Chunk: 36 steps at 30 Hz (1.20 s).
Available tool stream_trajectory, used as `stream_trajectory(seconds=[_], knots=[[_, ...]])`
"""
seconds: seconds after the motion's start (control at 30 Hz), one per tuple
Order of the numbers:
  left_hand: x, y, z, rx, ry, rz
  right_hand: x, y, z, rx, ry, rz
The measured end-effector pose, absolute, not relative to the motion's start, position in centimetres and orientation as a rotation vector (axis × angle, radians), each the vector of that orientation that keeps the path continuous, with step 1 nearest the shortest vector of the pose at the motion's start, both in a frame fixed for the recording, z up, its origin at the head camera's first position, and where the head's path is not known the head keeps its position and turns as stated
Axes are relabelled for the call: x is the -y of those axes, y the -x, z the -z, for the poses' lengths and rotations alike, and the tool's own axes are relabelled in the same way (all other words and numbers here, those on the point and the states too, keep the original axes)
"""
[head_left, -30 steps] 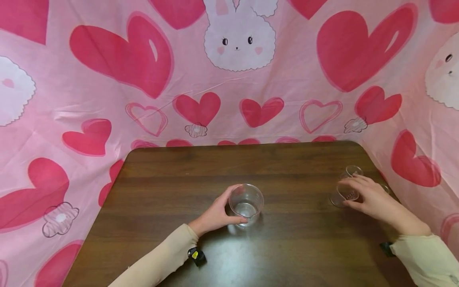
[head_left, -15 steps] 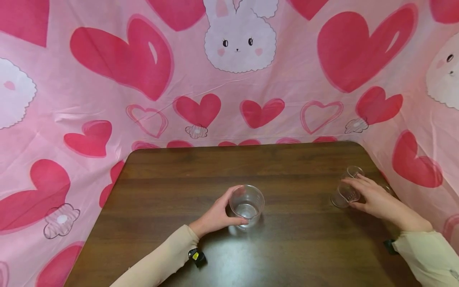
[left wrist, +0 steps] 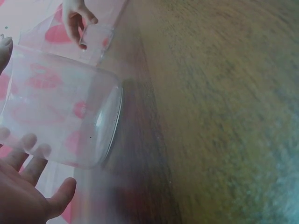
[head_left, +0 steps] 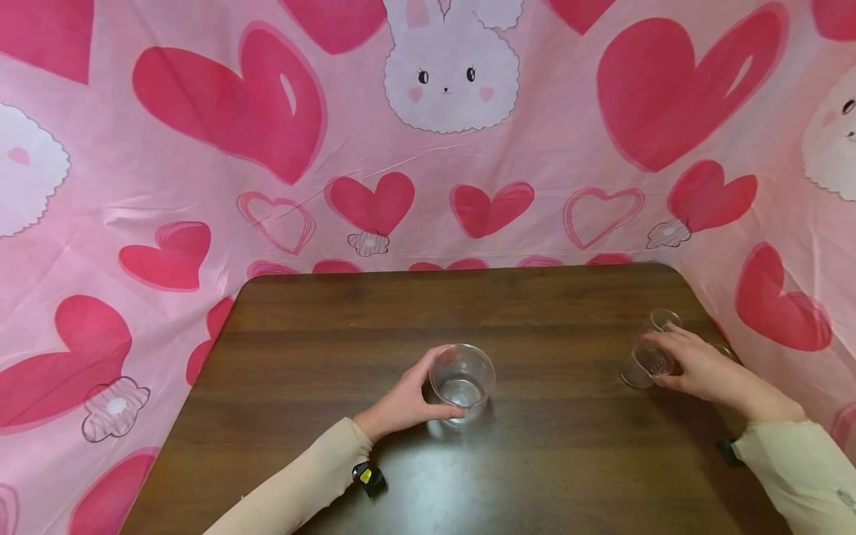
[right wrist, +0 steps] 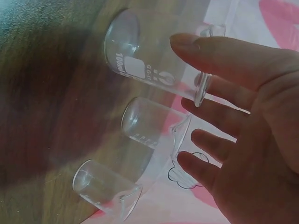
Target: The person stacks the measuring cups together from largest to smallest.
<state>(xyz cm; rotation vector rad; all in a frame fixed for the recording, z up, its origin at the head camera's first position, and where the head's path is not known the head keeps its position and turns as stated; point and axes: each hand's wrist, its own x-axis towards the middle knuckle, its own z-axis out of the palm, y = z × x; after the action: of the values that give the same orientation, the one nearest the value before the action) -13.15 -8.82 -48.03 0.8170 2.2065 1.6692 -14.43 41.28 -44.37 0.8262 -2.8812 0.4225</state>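
Note:
In the head view my left hand [head_left: 404,401] holds a large clear glass beaker [head_left: 476,383] that stands upright near the table's middle. The thumb is on its near side and the fingers reach round the far side. At the right, my right hand [head_left: 705,371] grips a smaller clear beaker [head_left: 638,368] near its rim from above. The right wrist view shows a 100 ml mark on this beaker [right wrist: 128,51], with the thumb in front of the rim and fingers behind. It appears to stand on the table.
Two smaller clear beakers, one in the middle [right wrist: 152,123] and one lower [right wrist: 105,186] in the right wrist view, stand beside the 100 ml one. The brown wooden table [head_left: 321,357] is bordered by a pink cloth [head_left: 428,156] with hearts and rabbits.
The right hand has shifted slightly right, its thumb and fingertips closer to the small beaker's rim. The left hand and large beaker stay in place.

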Motion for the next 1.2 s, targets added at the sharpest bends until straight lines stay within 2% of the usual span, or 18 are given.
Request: stream_trajectory(seconds=[0.53,1.2], knots=[[9.2,13.1,48.2,-2.213,-0.814,-1.651,-39.9,14.2,43.3,2.957,-0.79,-0.435],[9.4,13.0,48.1,-2.21,-0.834,-1.64,-37.7,13.9,42.1,2.889,-0.911,-0.43]])
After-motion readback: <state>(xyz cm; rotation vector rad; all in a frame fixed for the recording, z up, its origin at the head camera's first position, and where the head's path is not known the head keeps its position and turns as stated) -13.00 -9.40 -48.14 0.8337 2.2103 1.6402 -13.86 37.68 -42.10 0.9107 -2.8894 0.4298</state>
